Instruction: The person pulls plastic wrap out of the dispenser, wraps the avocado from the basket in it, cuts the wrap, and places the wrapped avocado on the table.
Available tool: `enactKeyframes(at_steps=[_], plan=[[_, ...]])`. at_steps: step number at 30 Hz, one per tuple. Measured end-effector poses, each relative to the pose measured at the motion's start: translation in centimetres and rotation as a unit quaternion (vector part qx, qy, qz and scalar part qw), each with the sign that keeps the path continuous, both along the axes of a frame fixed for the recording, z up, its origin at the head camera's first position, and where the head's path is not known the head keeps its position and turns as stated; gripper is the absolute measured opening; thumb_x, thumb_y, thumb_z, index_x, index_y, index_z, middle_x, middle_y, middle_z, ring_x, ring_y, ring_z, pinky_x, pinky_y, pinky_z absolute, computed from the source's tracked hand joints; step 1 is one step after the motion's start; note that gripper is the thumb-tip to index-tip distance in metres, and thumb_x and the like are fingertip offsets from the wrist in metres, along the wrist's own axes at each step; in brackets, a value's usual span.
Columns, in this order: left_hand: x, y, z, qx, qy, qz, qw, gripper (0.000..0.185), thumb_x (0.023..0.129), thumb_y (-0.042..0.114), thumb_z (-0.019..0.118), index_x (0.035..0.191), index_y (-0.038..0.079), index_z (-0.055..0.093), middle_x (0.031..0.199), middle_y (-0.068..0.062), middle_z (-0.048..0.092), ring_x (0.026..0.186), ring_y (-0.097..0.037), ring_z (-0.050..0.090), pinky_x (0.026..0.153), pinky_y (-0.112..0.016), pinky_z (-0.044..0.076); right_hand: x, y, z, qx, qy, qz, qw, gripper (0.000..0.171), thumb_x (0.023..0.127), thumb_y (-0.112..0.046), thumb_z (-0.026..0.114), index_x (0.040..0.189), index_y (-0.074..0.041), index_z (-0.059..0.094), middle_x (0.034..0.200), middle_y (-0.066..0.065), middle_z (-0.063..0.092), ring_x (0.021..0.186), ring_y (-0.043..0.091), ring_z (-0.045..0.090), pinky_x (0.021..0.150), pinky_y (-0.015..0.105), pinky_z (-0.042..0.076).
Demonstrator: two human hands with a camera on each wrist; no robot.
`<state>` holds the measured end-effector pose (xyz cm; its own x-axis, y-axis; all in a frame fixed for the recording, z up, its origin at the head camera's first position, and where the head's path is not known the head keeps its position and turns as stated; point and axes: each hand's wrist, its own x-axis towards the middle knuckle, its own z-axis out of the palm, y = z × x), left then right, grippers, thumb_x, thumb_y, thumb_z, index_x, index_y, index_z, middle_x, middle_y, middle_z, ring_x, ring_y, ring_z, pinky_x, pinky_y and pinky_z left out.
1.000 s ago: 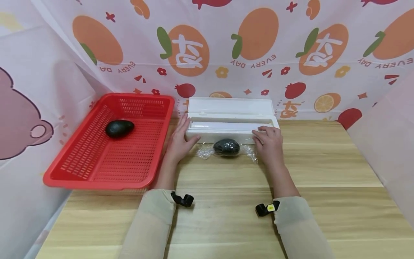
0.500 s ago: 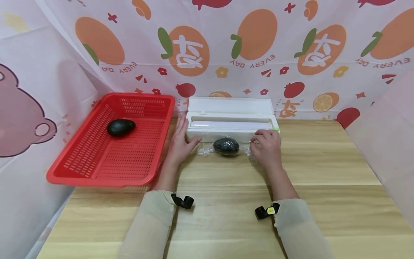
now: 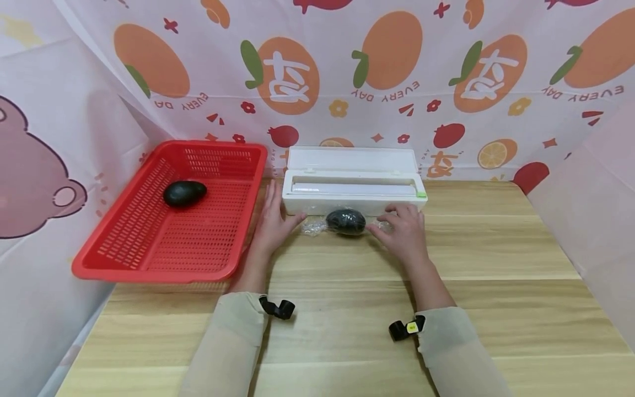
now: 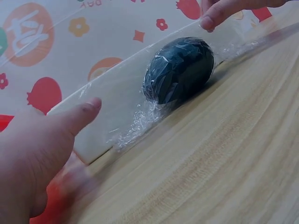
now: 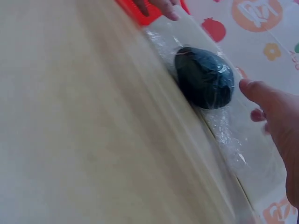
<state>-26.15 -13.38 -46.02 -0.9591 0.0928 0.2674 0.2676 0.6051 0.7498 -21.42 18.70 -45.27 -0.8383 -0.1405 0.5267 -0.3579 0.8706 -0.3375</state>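
I see left hand (image 3: pixel 272 220) flat, fingers spread, bracing film box (image 3: pixel 353 187). Right hand (image 3: pixel 403 231) fingers relaxed, pressing film (image 3: pixel 384 226) beside wrapped avocado (image 3: pixel 345 221).

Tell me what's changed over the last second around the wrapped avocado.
The right hand left the white cling-film dispenser box and came down beside the film-wrapped dark avocado. The left hand, red plastic basket and its avocado stayed put.

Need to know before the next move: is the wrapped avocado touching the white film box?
Touching. The left wrist view shows the wrapped avocado lying right against the front wall of the white film box, no gap between them.
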Motion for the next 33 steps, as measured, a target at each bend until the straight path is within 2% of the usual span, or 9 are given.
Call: enactKeyframes(at_steps=[7, 10, 13, 19, 23, 25, 27, 30, 33], plan=[[0.0, -0.1, -0.3, 0.007, -0.036, 0.004, 0.9993, 0.114, 0.080, 0.040, 0.081, 0.157, 0.000, 0.006, 0.165, -0.016, 0.000, 0.152, -0.032, 0.003, 0.122, -0.049, 0.012, 0.0, -0.7, 0.2, -0.011, -0.014, -0.015, 1.000, 0.067, 0.078, -0.057, 0.076, 0.129, -0.015, 0.064, 0.109, 0.006, 0.069, 0.107, 0.028, 0.051, 0.091, 0.050, 0.034], [-0.1, -0.2, -0.2, 0.016, -0.041, 0.001, 0.9990, 0.116, 0.079, 0.041, 0.082, 0.157, 0.001, 0.006, 0.165, -0.019, 0.003, 0.151, -0.035, 0.006, 0.122, -0.050, 0.014, -0.2, -1.2, 0.2, -0.017, 0.017, -0.006, 1.000, 0.061, 0.076, -0.054, 0.078, 0.121, -0.014, 0.068, 0.114, 0.007, 0.066, 0.112, 0.029, 0.050, 0.094, 0.051, 0.035], [-0.1, -0.3, 0.0, 0.020, -0.041, 0.001, 0.9990, 0.118, 0.077, 0.039, 0.084, 0.157, 0.001, 0.006, 0.165, -0.019, 0.004, 0.151, -0.035, 0.008, 0.121, -0.051, 0.016, -0.3, -2.3, 0.3, -0.012, 0.042, 0.030, 0.999, 0.058, 0.074, -0.052, 0.080, 0.115, -0.012, 0.071, 0.120, 0.009, 0.063, 0.118, 0.031, 0.051, 0.100, 0.052, 0.037], [0.9, 0.2, 0.2, 0.006, -0.018, 0.007, 0.9998, 0.128, 0.068, 0.043, 0.089, 0.158, 0.007, 0.006, 0.166, -0.010, 0.004, 0.153, -0.026, 0.004, 0.121, -0.050, 0.016, -0.2, -4.5, 0.2, 0.008, 0.020, 0.077, 0.997, 0.054, 0.078, -0.040, 0.082, 0.121, -0.010, 0.068, 0.113, 0.007, 0.064, 0.112, 0.027, 0.055, 0.107, 0.047, 0.035], [1.6, 1.1, 0.6, -0.029, 0.029, -0.010, 0.9991, 0.134, 0.063, 0.049, 0.090, 0.159, 0.011, 0.005, 0.166, 0.005, -0.004, 0.153, -0.023, -0.003, 0.121, -0.053, 0.013, -0.1, -4.7, -0.1, -0.002, 0.017, 0.078, 0.997, 0.046, 0.078, -0.032, 0.084, 0.115, -0.009, 0.072, 0.105, 0.005, 0.064, 0.105, 0.025, 0.057, 0.104, 0.044, 0.038], [1.9, 1.6, 0.8, -0.052, 0.067, -0.018, 0.9963, 0.134, 0.063, 0.051, 0.090, 0.159, 0.012, 0.005, 0.166, 0.005, -0.002, 0.153, -0.023, -0.002, 0.121, -0.052, 0.014, -0.1, -4.7, -0.3, -0.009, 0.017, 0.082, 0.996, 0.045, 0.077, -0.032, 0.084, 0.114, -0.010, 0.073, 0.105, 0.005, 0.064, 0.104, 0.024, 0.057, 0.100, 0.044, 0.040], [2.4, 2.3, 1.3, -0.061, 0.121, -0.027, 0.9904, 0.128, 0.064, 0.047, 0.091, 0.159, 0.011, 0.012, 0.166, -0.002, 0.009, 0.153, -0.026, 0.006, 0.121, -0.051, 0.018, 0.0, -4.7, -0.4, -0.011, 0.020, 0.086, 0.996, 0.044, 0.077, -0.032, 0.084, 0.115, -0.011, 0.073, 0.106, 0.004, 0.064, 0.105, 0.023, 0.058, 0.097, 0.044, 0.043], [2.9, 3.7, 2.1, -0.083, 0.219, -0.052, 0.9708, 0.104, 0.071, 0.038, 0.088, 0.153, 0.006, 0.033, 0.157, -0.013, 0.035, 0.148, -0.026, 0.027, 0.118, -0.047, 0.028, -0.1, -4.7, -0.5, -0.015, 0.031, 0.096, 0.995, 0.044, 0.078, -0.030, 0.083, 0.116, -0.012, 0.073, 0.110, 0.004, 0.065, 0.107, 0.023, 0.057, 0.095, 0.042, 0.046], [3.4, 5.4, 2.4, -0.120, 0.283, -0.097, 0.9468, 0.076, 0.078, 0.030, 0.084, 0.140, 0.000, 0.051, 0.143, -0.017, 0.052, 0.136, -0.029, 0.046, 0.113, -0.043, 0.038, 0.2, -4.6, -0.6, -0.018, 0.039, 0.108, 0.993, 0.042, 0.079, -0.029, 0.083, 0.116, -0.011, 0.074, 0.113, 0.006, 0.065, 0.108, 0.023, 0.057, 0.094, 0.039, 0.050]])
